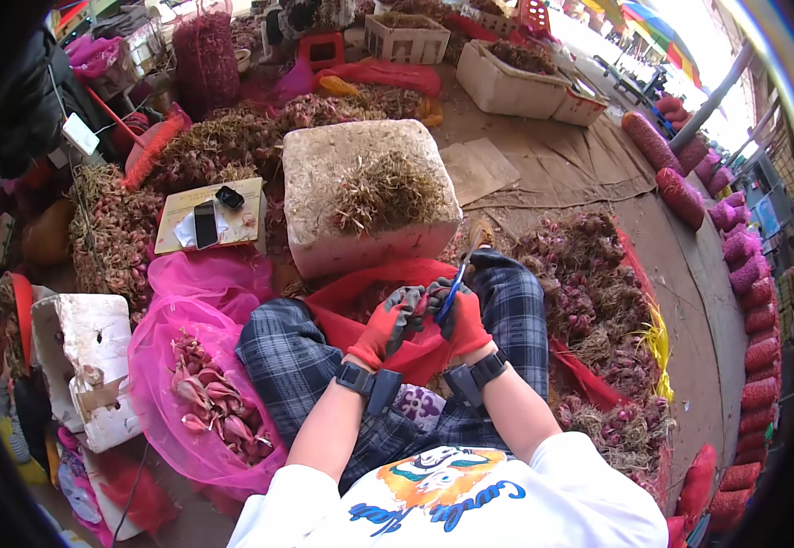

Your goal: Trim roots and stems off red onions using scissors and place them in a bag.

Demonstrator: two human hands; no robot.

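Observation:
My left hand, in a red and grey work glove, is closed on a small reddish shallot in front of my lap. Beside it my right hand, gloved alike, grips a pair of blue-handled scissors, their tips pointing away from me. The hands almost meet above a red mesh sheet spread between my knees. Left of my leg, trimmed shallots lie in an open pink mesh bag. A white foam box stands ahead, with dry shallot tops and roots heaped on it.
Untrimmed shallot bunches are piled to my right, more at far left. A phone lies on a board at left. A broken foam box stands near the pink bag. Filled red mesh sacks line the right side.

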